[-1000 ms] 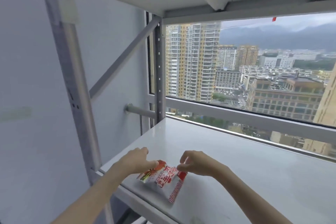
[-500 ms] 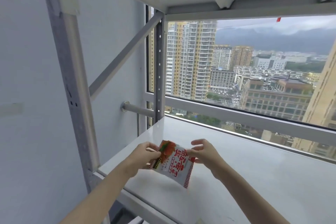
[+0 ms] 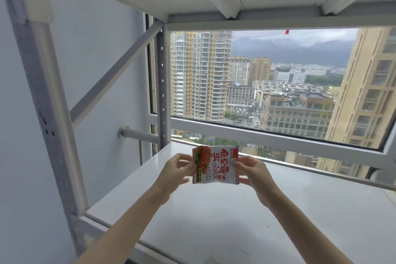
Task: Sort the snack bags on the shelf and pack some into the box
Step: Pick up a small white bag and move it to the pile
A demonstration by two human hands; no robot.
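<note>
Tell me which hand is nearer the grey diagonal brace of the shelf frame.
Left. The left hand pinches the snack bag's left edge, on the side of the diagonal brace. The right hand grips the bag's right edge, farther away.

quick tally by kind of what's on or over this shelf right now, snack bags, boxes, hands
snack bags: 1, the red and white snack bag held up over the shelf
boxes: 0 in view
hands: 2, left hand and right hand, each with a grip on one side of the bag
total: 3
</note>
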